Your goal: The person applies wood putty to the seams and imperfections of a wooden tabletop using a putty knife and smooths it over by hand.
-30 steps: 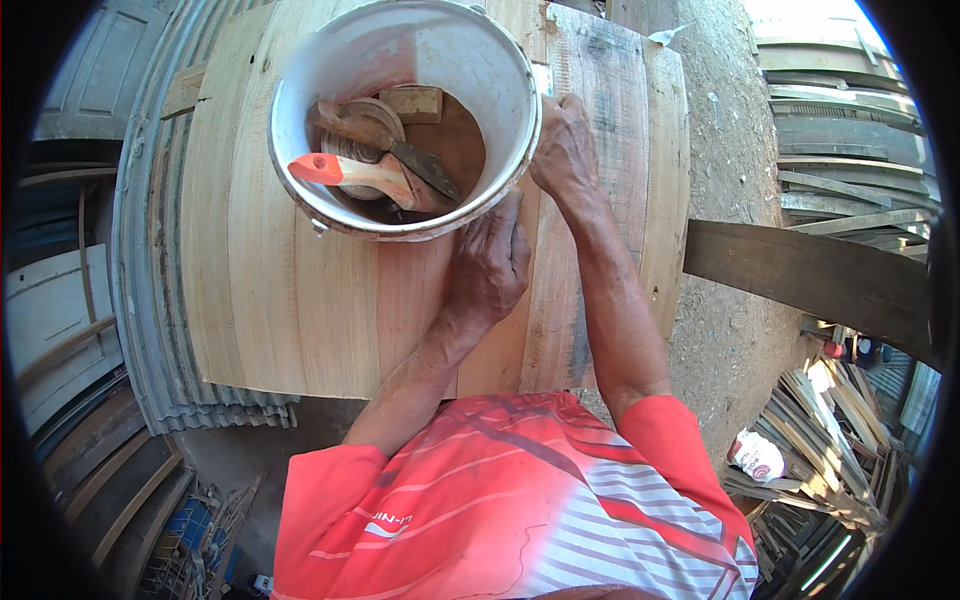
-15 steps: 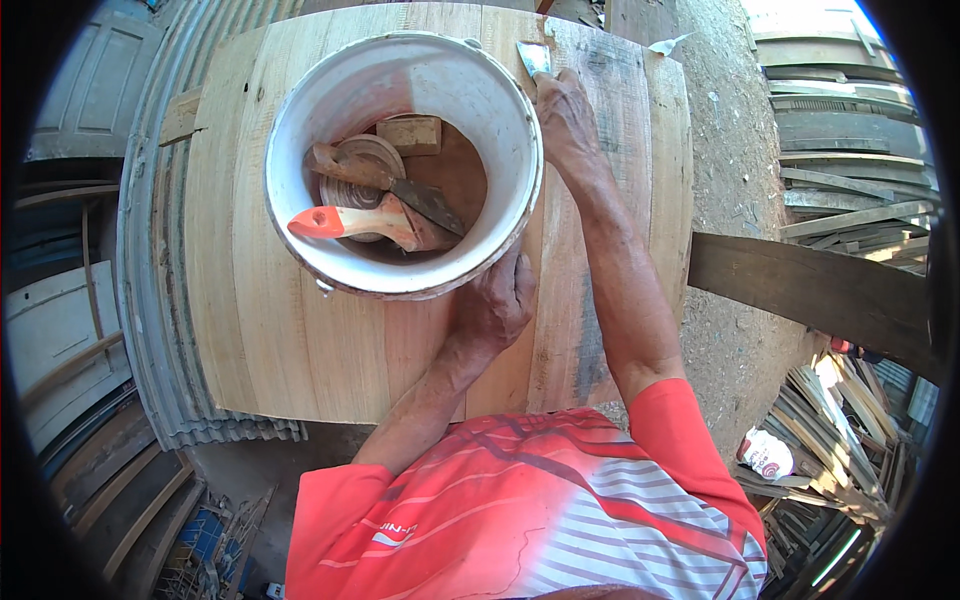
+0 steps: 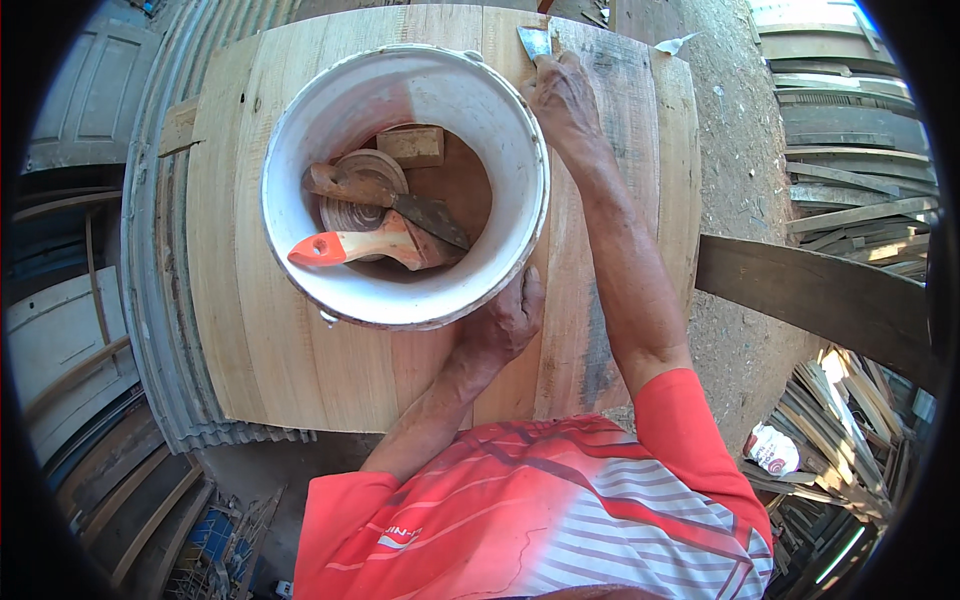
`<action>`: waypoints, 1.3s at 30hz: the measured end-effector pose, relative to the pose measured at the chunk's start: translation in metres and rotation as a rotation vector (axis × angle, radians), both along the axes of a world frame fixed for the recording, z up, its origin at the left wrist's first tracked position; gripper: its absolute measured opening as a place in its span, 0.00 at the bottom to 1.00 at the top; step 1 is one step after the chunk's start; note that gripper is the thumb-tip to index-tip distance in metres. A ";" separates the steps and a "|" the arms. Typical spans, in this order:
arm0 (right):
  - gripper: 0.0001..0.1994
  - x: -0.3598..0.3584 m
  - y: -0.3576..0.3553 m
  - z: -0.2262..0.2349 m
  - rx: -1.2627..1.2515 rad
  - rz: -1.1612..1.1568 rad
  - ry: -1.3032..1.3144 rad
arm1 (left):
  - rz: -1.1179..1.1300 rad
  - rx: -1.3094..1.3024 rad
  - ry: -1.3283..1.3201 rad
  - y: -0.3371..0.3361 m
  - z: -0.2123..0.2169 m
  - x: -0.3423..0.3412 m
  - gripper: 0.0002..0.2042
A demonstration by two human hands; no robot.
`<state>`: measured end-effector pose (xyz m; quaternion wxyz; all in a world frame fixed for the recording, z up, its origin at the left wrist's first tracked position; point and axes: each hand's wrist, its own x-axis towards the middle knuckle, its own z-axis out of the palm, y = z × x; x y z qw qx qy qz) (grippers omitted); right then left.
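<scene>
Head view: right hand (image 3: 564, 95) grips scraper (image 3: 535, 42) near far edge of surface (image 3: 290, 365); left hand (image 3: 511, 313) by bucket (image 3: 335, 105), hold unclear; work seems unfinished

Right forearm (image 3: 635, 265) extended well forward and angled slightly left; right hand (image 3: 563, 98) closed, fingers curled, back upward. Left forearm (image 3: 435, 400) slanting forward and rightward, reaching less far; left hand (image 3: 507, 312) bent inward, its fingers partly hidden, so its grip appears uncertain from this view.
</scene>
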<state>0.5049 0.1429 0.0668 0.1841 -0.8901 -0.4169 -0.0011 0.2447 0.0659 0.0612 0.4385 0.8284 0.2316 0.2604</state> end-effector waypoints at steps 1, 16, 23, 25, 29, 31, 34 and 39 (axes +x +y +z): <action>0.16 0.001 0.001 0.000 0.003 -0.006 0.000 | -0.003 -0.003 -0.002 0.000 -0.001 0.000 0.25; 0.20 0.048 -0.024 0.021 -0.131 -0.002 -0.056 | 0.028 0.051 -0.036 -0.001 -0.007 -0.001 0.26; 0.20 0.086 -0.018 0.060 -0.307 0.135 -0.054 | 0.042 0.044 -0.031 -0.002 -0.005 0.000 0.26; 0.18 0.087 -0.007 0.083 -0.403 0.164 -0.021 | 0.041 0.039 -0.033 -0.002 -0.005 -0.001 0.26; 0.15 0.098 0.008 0.105 -0.556 0.228 -0.073 | 0.029 0.063 -0.013 -0.003 -0.007 -0.001 0.26; 0.14 0.111 0.016 0.107 -0.559 0.271 -0.119 | 0.020 0.083 -0.013 -0.002 -0.007 -0.002 0.26; 0.09 0.141 0.027 0.103 -0.584 0.366 -0.213 | -0.005 0.135 -0.034 -0.001 -0.007 -0.002 0.26; 0.06 0.141 0.055 0.122 -0.725 0.521 -0.385 | -0.012 0.300 -0.033 0.000 -0.012 -0.005 0.26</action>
